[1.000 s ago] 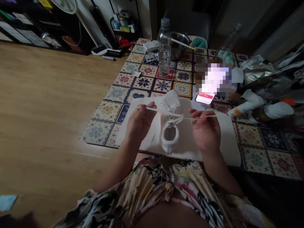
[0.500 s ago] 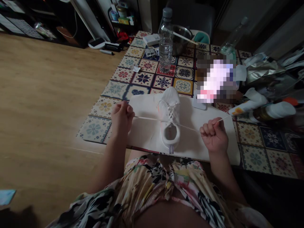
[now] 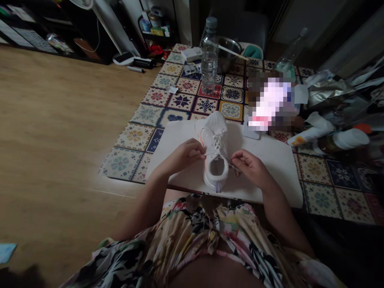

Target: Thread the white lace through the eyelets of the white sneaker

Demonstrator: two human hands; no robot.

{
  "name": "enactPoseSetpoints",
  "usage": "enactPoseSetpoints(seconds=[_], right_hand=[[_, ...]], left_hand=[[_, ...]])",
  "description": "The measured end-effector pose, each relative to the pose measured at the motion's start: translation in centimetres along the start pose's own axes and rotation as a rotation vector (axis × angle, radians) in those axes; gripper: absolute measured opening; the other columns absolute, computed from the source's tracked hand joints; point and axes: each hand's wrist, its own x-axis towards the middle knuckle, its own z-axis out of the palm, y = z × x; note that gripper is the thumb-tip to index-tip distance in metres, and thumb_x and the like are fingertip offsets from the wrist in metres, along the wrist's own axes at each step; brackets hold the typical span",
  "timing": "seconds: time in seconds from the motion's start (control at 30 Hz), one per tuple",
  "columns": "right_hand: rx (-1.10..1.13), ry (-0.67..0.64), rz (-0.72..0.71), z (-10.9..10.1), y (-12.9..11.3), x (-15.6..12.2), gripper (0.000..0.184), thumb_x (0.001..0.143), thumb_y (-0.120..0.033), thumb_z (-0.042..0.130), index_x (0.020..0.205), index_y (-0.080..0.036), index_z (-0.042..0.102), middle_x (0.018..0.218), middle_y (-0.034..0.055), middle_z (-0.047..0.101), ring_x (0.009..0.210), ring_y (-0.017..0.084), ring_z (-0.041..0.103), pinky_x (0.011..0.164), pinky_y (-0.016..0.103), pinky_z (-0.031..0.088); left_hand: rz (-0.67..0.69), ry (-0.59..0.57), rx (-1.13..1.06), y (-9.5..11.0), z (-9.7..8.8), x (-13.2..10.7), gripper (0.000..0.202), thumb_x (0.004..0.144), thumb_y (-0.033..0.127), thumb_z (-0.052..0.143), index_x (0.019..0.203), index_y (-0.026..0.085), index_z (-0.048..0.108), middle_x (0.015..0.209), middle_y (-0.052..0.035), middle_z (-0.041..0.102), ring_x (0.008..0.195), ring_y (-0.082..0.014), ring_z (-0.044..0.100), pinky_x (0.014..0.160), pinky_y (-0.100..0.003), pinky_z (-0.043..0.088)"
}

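A white sneaker (image 3: 216, 128) rests upright on a white board (image 3: 270, 180), its heel toward me and its toe pointing away. Laces cross over its tongue, and their loose ends run out to both sides at the collar. On the left of the collar, my left hand (image 3: 189, 154) pinches one end of the shoelace close to the shoe. Just right of the collar, my right hand (image 3: 247, 163) has its thumb and forefinger closed on the other lace end. The exact grip of the fingertips is small and partly hidden.
Beyond the board, a clear plastic bottle (image 3: 209, 60) stands on the patterned tablecloth (image 3: 183, 100), with a metal pot (image 3: 229, 50) behind it. To the right are a phone with a blurred screen (image 3: 267, 106), a white tube (image 3: 312, 132) and a white-capped bottle (image 3: 351, 139).
Both hands have come inward from far out on either side, where they held the lace stretched taut, to right beside the shoe's collar. The shoe has stayed in place.
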Motion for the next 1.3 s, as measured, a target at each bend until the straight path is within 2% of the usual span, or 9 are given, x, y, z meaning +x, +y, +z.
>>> enactPoseSetpoints(seconds=[0.27, 0.37, 0.47, 0.6, 0.73, 0.8, 0.97, 1.17, 1.3], right_hand=[[-0.238, -0.016, -0.157, -1.7, -0.7, 0.1, 0.022, 0.085, -0.041, 0.068, 0.078, -0.02, 0.069, 0.073, 0.0004, 0.066, 0.071, 0.014, 0.06, 0.068, 0.028, 0.048], [-0.127, -0.073, -0.249, -2.1, -1.5, 0.3, 0.024, 0.083, -0.043, 0.073, 0.076, -0.02, 0.069, 0.089, 0.0037, 0.07, 0.087, 0.017, 0.065, 0.084, 0.033, 0.051], [0.109, -0.101, -0.247, -1.2, -2.2, 1.1, 0.027, 0.082, -0.046, 0.074, 0.075, -0.021, 0.067, 0.103, 0.0049, 0.073, 0.1, 0.018, 0.067, 0.095, 0.038, 0.05], [0.367, -0.047, -0.18, 1.4, -2.5, 2.7, 0.034, 0.075, -0.056, 0.077, 0.079, -0.024, 0.067, 0.087, 0.0026, 0.076, 0.088, 0.02, 0.071, 0.089, 0.041, 0.055], [0.455, 0.108, -0.092, 3.5, -2.1, 3.8, 0.043, 0.063, -0.06, 0.082, 0.078, -0.023, 0.066, 0.071, -0.0019, 0.07, 0.061, 0.013, 0.064, 0.064, 0.029, 0.056], [0.422, 0.163, -0.098, 3.9, -1.8, 4.1, 0.041, 0.065, -0.059, 0.081, 0.079, -0.023, 0.067, 0.07, -0.0029, 0.067, 0.056, 0.01, 0.059, 0.057, 0.025, 0.053], [0.196, 0.187, -0.257, 4.0, -1.3, 4.2, 0.026, 0.078, -0.048, 0.074, 0.085, -0.023, 0.07, 0.084, 0.0005, 0.067, 0.069, 0.013, 0.064, 0.064, 0.027, 0.056], [0.225, 0.116, -0.233, 3.7, -1.3, 3.6, 0.022, 0.079, -0.042, 0.075, 0.085, -0.023, 0.066, 0.079, -0.0007, 0.07, 0.067, 0.013, 0.067, 0.067, 0.028, 0.058], [0.2, 0.098, -0.234, 3.5, -1.7, 3.2, 0.021, 0.076, -0.037, 0.078, 0.087, -0.022, 0.068, 0.083, -0.0006, 0.07, 0.074, 0.013, 0.068, 0.073, 0.028, 0.059]], left_hand=[[0.039, -0.069, -0.191, -0.7, -0.7, -0.4, 0.027, 0.085, 0.043, 0.067, 0.076, 0.018, 0.068, 0.087, -0.0076, 0.067, 0.086, -0.0183, 0.061, 0.081, -0.03, 0.048], [-0.005, -0.034, -0.373, -0.4, -0.6, -0.5, 0.029, 0.082, 0.046, 0.071, 0.074, 0.018, 0.067, 0.089, -0.008, 0.068, 0.084, -0.0172, 0.062, 0.078, -0.029, 0.049], [-0.045, 0.022, -0.618, 0.5, 0.5, 0.0, 0.033, 0.077, 0.048, 0.076, 0.07, 0.017, 0.066, 0.094, -0.0088, 0.07, 0.089, -0.018, 0.065, 0.08, -0.03, 0.05], [-0.08, 0.077, -0.843, 1.5, 2.7, 1.1, 0.037, 0.07, 0.05, 0.082, 0.074, 0.016, 0.068, 0.082, -0.007, 0.071, 0.08, -0.0174, 0.065, 0.076, -0.03, 0.051], [-0.137, 0.176, -0.915, 1.9, 4.0, 1.8, 0.038, 0.064, 0.049, 0.086, 0.072, 0.016, 0.069, 0.069, -0.0025, 0.066, 0.064, -0.0121, 0.06, 0.064, -0.024, 0.048], [-0.134, 0.199, -0.91, 1.9, 4.2, 1.9, 0.037, 0.063, 0.049, 0.087, 0.071, 0.016, 0.07, 0.068, -0.0021, 0.066, 0.064, -0.0119, 0.06, 0.064, -0.024, 0.049], [-0.04, 0.244, -0.793, 1.8, 4.6, 1.9, 0.027, 0.066, 0.04, 0.087, 0.071, 0.017, 0.073, 0.077, -0.0041, 0.068, 0.071, -0.013, 0.064, 0.069, -0.025, 0.054], [-0.149, 0.235, -0.884, 2.4, 4.6, 2.1, 0.041, 0.062, 0.033, 0.09, 0.097, 0.02, 0.073, 0.08, 0.0004, 0.07, 0.064, -0.0093, 0.064, 0.064, -0.023, 0.054], [-0.182, 0.238, -0.802, 3.0, 4.6, 1.9, 0.033, 0.065, 0.039, 0.088, 0.082, 0.016, 0.071, 0.07, -0.0011, 0.069, 0.061, -0.0107, 0.062, 0.061, -0.024, 0.051]])
